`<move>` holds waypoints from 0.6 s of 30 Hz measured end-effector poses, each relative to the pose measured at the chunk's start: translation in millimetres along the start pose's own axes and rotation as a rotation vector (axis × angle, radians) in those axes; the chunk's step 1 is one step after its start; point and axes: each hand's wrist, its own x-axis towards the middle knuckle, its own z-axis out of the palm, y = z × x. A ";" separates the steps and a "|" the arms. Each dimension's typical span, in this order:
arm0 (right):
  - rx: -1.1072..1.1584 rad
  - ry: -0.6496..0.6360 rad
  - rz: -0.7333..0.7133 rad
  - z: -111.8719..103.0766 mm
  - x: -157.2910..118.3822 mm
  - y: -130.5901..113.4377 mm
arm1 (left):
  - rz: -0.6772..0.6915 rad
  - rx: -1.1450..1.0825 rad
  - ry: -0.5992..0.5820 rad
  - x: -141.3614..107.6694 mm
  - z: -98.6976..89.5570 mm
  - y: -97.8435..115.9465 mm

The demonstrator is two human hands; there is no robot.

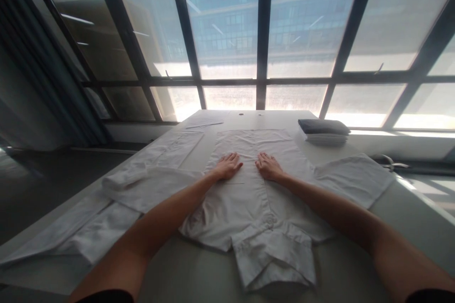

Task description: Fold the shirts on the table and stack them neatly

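Note:
A white short-sleeved shirt (234, 203) lies spread on the table, its collar (273, 253) toward me and its hem at the far side. My left hand (228, 165) rests flat on the cloth left of the front placket, fingers stretched out. On the other side of the placket, my right hand (269, 166) presses flat with its fingers extended. Nothing is gripped by either hand. One sleeve (355, 177) reaches out to the right, and the other sleeve (152, 187) goes left, partly over another white garment (103, 227).
The white table (394, 227) runs up to large windows (227, 19). A folded stack with a dark piece on top (323, 126) stands at the far right. Scissors-like metal handles (391, 163) show beyond the right edge. A dark curtain (39, 57) hangs at left.

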 end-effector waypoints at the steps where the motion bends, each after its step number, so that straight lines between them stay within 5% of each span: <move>1: 0.005 0.005 -0.003 0.0 -0.2 0.0 | -0.088 0.014 0.005 2.9 -4.2 -16.2; 5: 0.028 0.005 -0.004 0.3 -0.5 -0.3 | -0.283 0.044 0.016 9.0 -19.7 -63.6; 9: 0.027 0.003 0.003 0.3 -0.4 -0.8 | -0.327 0.051 -0.010 14.0 -30.1 -69.8; 13: 0.014 0.008 -0.007 -0.9 -1.2 -2.1 | -0.311 0.062 0.006 23.2 -31.9 -37.5; 18: -0.012 0.034 -0.019 1.1 -2.4 -2.2 | -0.011 0.033 -0.017 31.2 -4.3 35.7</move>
